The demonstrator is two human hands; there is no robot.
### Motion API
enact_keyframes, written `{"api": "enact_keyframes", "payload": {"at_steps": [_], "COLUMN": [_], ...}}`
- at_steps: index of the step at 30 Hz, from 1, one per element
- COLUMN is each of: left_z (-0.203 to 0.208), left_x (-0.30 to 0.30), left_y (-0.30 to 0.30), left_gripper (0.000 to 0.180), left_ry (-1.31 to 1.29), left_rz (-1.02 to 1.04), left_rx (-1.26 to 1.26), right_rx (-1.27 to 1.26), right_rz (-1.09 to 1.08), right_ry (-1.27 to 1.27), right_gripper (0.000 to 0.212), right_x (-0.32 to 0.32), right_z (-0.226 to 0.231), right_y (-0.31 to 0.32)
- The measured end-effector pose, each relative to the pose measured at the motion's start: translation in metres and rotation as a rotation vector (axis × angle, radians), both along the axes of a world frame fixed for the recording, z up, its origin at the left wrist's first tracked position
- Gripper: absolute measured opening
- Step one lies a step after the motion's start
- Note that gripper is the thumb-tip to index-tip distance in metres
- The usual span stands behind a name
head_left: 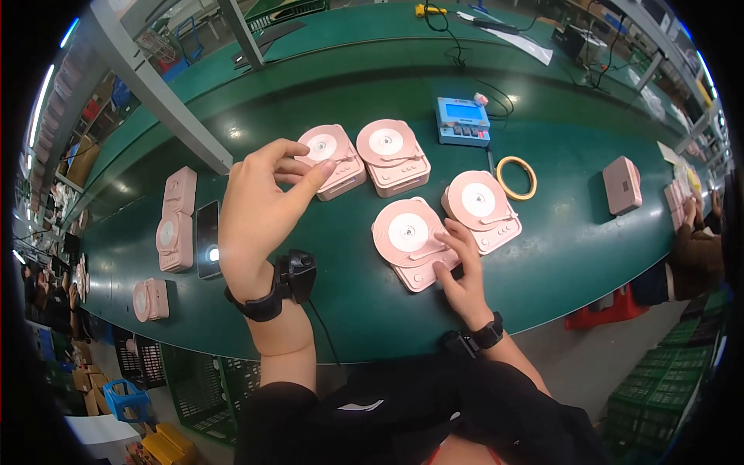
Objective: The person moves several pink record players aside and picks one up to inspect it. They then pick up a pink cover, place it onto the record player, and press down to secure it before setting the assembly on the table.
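Observation:
Several pink mini record players with white-centred discs stand on the green table in front of me. My left hand is raised over the back-left record player, its thumb and fingers apart by the tonearm. I cannot tell whether it touches. Beside that one stands another record player. My right hand rests with spread fingers at the right edge of the front record player, near its tonearm and knobs. Just behind this hand is a further record player. Neither hand holds anything up.
A blue device with a screen and a tape roll lie at the back right. Leftward are a black phone and more pink players. Another pink unit stands far right, near a co-worker's hand. A metal post rises back left.

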State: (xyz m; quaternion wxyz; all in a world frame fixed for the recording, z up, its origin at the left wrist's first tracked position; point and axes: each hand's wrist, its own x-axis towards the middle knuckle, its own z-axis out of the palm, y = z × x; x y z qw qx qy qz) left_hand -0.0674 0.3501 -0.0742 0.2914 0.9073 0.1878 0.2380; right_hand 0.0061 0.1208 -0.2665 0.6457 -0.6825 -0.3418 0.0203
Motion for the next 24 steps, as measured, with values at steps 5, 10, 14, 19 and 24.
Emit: {"api": "enact_keyframes", "payload": {"at_steps": [5,10,14,19,24], "left_z": [-0.001,0.001,0.001,0.002,-0.003], "left_x": [0.001,-0.001,0.003,0.001,0.009], "left_y": [0.0,0.003,-0.003,-0.005,-0.011], "left_gripper": [0.042,0.04,0.038,0.037,0.038], "left_ry": [0.011,0.005,-0.003,-0.001,0.001], "left_rz": [-0.006,-0.002,-0.038,-0.056,-0.079], "left_rx": [-0.009,0.004,-0.009,-0.017,0.029], "right_rx": [-0.117,-0.285,-0.199,-0.109,0.118], "right_rz": [0.082,0.063,0.045,0.036,0.093], "right_ry": [-0.441,-0.561,-0.595,-0.587,-0.336], "right_gripper": [0.028,0.03,0.029,0.029,0.028], "right_x": [0.001,-0.008,-0.005,-0.005,-0.008], "right_z": [0.005,0.019,0.004,0.006,0.018], "right_y": [-0.004,0.0,0.001,-0.005,-0.036]}}
